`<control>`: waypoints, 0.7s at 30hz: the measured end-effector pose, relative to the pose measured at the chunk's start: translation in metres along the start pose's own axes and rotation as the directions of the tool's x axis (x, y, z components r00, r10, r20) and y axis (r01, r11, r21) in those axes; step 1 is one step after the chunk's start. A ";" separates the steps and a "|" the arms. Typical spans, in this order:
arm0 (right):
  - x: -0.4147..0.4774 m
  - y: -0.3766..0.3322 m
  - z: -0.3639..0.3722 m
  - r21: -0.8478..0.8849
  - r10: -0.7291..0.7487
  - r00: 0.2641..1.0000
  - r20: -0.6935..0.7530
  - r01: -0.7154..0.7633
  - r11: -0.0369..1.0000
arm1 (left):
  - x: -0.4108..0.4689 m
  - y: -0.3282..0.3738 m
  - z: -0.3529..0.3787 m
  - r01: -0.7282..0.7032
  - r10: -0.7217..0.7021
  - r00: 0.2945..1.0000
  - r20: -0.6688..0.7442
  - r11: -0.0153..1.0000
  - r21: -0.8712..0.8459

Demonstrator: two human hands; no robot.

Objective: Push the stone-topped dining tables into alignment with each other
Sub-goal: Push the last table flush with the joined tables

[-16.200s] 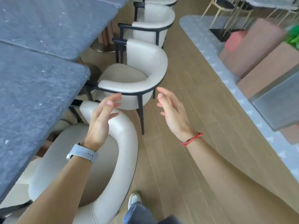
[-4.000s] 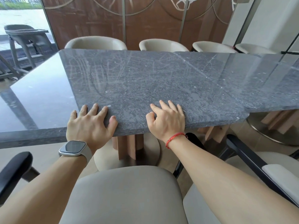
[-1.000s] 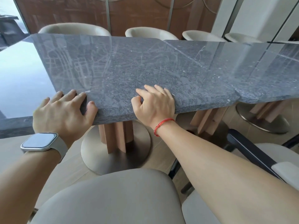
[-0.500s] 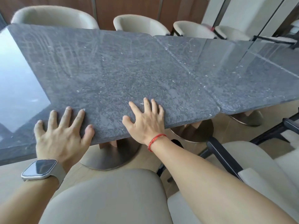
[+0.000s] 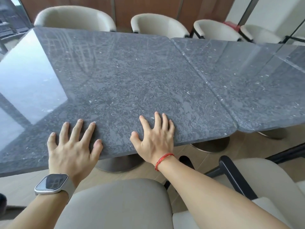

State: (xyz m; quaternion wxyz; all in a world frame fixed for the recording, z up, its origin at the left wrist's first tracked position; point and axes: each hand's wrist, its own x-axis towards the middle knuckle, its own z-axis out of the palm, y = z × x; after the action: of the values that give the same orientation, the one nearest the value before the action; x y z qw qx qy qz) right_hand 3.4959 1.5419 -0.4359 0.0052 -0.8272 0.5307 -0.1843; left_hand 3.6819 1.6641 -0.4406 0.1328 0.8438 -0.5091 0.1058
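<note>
Dining room with a wood-panelled wall at the back; two grey stone surfaces in a row fill the head view. The left hand lies flat on the near surface, fingers straight and spread, gripping nothing, its heel over the near edge. The right hand lies beside it in the same pose, palm down, fingers fanned, also at the near edge. A smartwatch sits on the left wrist and a red cord bracelet on the right. Both forearms reach over the back of a cream chair; a second cream chair with a dark frame stands to its right. A round metal pedestal base shows below the near edge. The neighbouring surface abuts the near one on the right along a straight seam, their rounded near corners about level. Four cream chairs line the far side.
</note>
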 end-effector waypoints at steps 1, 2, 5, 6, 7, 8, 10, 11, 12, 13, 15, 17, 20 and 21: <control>-0.001 0.000 -0.001 0.002 -0.001 1.000 0.004 0.001 1.000 | -0.001 0.003 -0.001 0.023 -0.023 1.000 0.011 1.000 -0.001; 0.000 0.000 -0.001 0.003 -0.006 1.000 0.005 0.006 1.000 | -0.001 0.006 -0.001 0.049 -0.049 0.999 0.016 0.999 -0.005; -0.001 0.000 -0.001 0.004 -0.021 1.000 0.015 0.021 1.000 | -0.003 0.010 -0.001 0.088 -0.088 0.996 0.022 0.996 -0.011; -0.001 0.001 -0.002 0.004 -0.022 1.000 0.009 0.022 1.000 | -0.002 0.011 -0.001 0.095 -0.095 0.995 0.027 0.995 -0.013; 0.000 0.001 -0.002 0.006 -0.021 1.000 0.012 0.021 1.000 | -0.001 0.011 -0.002 0.106 -0.105 0.994 0.031 0.994 -0.011; 0.001 0.001 -0.002 0.008 -0.024 1.000 0.016 0.024 1.000 | -0.001 0.010 -0.002 0.112 -0.112 0.993 0.038 0.994 -0.005; 0.001 0.003 -0.002 0.007 -0.025 1.000 0.019 0.025 1.000 | 0.000 0.012 -0.005 0.112 -0.112 0.991 0.075 0.994 0.006; 0.001 0.003 -0.002 0.006 -0.027 0.999 0.021 0.027 1.000 | 0.000 0.012 -0.005 0.117 -0.118 0.988 0.096 0.993 0.011; 0.001 0.004 -0.002 0.008 -0.031 0.999 0.019 0.031 0.999 | 0.000 0.011 -0.006 0.124 -0.125 0.985 0.119 0.992 0.017; 0.002 0.005 -0.002 0.012 -0.028 0.999 0.027 0.027 1.000 | 0.002 0.011 -0.007 0.134 -0.134 0.979 0.155 0.991 0.010; 0.004 0.005 -0.004 0.017 -0.023 0.998 0.056 0.022 1.000 | 0.003 0.015 -0.010 0.174 -0.165 0.957 0.237 0.985 -0.016; 0.005 0.003 -0.009 0.026 -0.025 0.993 0.112 0.022 0.999 | 0.000 0.023 -0.016 0.235 -0.207 0.938 0.279 0.969 -0.070; 0.008 0.007 -0.018 0.103 -0.046 0.964 0.261 0.019 0.995 | -0.015 0.039 -0.030 0.316 -0.239 0.922 0.305 0.919 -0.237; 0.008 0.009 -0.026 0.155 -0.056 0.952 0.302 0.009 0.988 | -0.023 0.042 -0.038 0.326 -0.231 0.921 0.314 0.899 -0.294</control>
State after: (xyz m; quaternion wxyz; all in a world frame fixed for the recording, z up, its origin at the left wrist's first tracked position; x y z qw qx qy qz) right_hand 3.4824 1.5358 -0.4115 0.1470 -0.8517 0.4941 -0.0940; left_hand 3.6323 1.6771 -0.4075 0.2196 0.8790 -0.4058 -0.1203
